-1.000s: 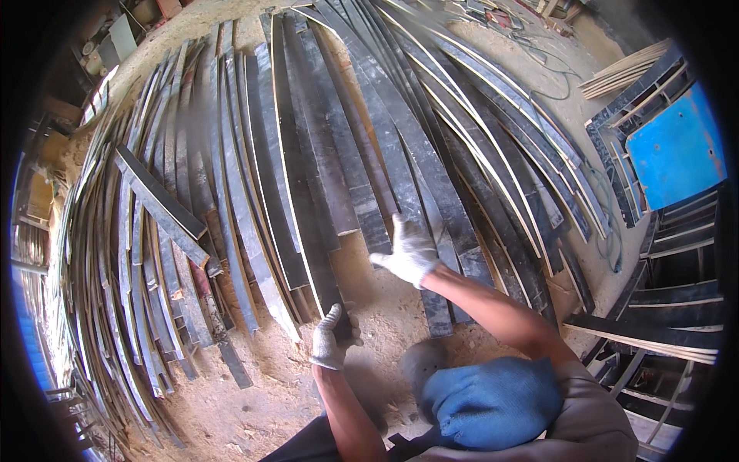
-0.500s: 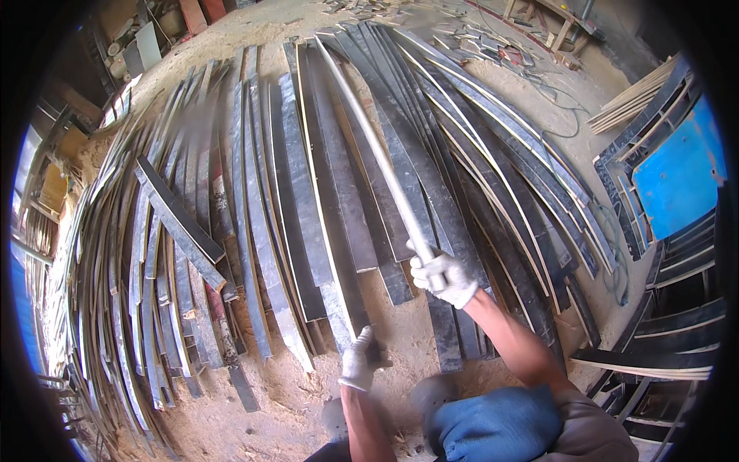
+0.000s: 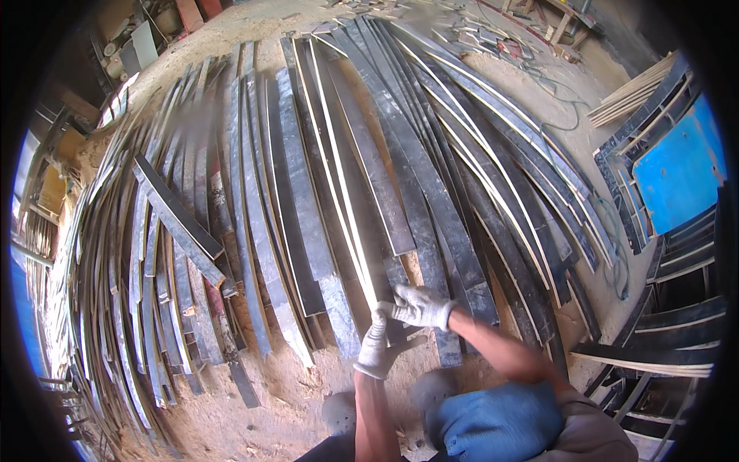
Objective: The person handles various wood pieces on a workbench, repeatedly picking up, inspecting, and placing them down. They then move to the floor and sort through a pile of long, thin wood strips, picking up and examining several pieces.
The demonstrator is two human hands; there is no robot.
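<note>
My left hand (image 3: 376, 348), in a whitish work glove, is at the near end of long dark plywood strips (image 3: 345, 202) with pale edges turned up. Its thumb lies along their left side, and its fingers reach out to the right beneath. My right hand (image 3: 423, 306), gloved alike, closes over the same end from the right, its fingertips meeting the left thumb. Two pale edges run close together away from my hands. The exact grip is partly hidden where the gloves overlap. Other dark strips (image 3: 308, 223) lie on both sides.
Two short dark pieces (image 3: 178, 219) lie slanted across the strips at left. Sawdust (image 3: 285, 400) covers the floor near my shoes (image 3: 433, 394). At right stand a blue panel (image 3: 679, 173) and stacked dark strips (image 3: 670, 331). A cable (image 3: 573, 115) winds along the right side.
My right hand has moved left and nearer to me, bringing its pale-edged strip beside the one at my left hand. The left hand has shifted slightly right; the hands now meet.
</note>
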